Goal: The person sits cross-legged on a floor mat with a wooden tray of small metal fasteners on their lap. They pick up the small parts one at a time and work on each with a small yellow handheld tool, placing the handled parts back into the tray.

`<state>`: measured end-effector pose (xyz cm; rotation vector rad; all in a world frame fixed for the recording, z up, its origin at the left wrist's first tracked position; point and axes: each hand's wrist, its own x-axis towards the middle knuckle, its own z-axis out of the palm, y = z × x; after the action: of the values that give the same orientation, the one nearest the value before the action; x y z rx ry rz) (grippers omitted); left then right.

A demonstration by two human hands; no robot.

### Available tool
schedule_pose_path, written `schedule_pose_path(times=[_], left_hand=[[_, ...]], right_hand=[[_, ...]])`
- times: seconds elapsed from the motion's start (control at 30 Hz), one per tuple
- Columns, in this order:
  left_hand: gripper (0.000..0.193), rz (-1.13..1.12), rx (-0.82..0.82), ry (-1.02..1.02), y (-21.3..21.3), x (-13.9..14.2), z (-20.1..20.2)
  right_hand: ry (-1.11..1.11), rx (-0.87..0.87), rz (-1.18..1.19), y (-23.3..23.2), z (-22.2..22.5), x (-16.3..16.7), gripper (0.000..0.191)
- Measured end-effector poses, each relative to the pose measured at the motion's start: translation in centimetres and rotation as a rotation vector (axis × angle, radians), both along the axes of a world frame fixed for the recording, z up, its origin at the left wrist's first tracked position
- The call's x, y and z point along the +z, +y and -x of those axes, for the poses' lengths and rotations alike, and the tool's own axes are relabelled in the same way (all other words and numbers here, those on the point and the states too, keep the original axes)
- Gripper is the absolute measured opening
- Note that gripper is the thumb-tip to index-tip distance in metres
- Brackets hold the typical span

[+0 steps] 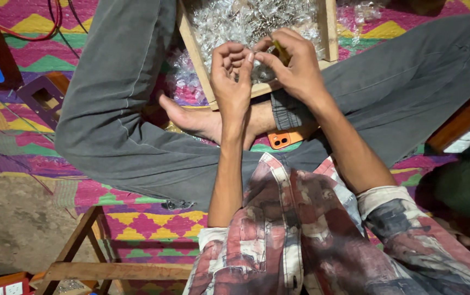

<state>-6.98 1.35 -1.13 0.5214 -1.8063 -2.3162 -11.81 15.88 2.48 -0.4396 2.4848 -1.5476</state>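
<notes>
I see both hands together at 12 o'clock, over the near edge of a shallow wooden tray (194, 41) heaped with small clear plastic parts (246, 22). Left hand (232, 76) fingers curled, pinching something too small to tell. Right hand (295, 63) closed around a thin yellow-handled tool (282, 53). Orange phone (284, 138) at 6 o'clock of the hands, under the ankle

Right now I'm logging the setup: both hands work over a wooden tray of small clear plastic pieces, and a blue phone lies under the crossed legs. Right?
Not quite. The head view shows the phone is orange, not blue. The rest holds: both hands, left and right, work over the wooden tray of small clear plastic pieces.
</notes>
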Motion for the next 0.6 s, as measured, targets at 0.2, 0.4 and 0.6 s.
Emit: schedule_pose_path(times=[0.2,0.4,0.6], left_hand=[[0.009,0.308,-0.040,-0.065,-0.2,2.3,0.1],[0.010,0.398,-0.017,-0.088,-0.4,2.3,0.3],[0.011,0.482,-0.049,-0.011,-0.1,1.9,-0.2]], right_hand=[[0.048,-0.052,0.030,0.1,-0.3,-0.2,0.011],[0.039,-0.046,0.006,0.1,-0.4,-0.3,0.013],[0.034,-0.034,0.103,0.1,-0.7,-0.8,0.006]])
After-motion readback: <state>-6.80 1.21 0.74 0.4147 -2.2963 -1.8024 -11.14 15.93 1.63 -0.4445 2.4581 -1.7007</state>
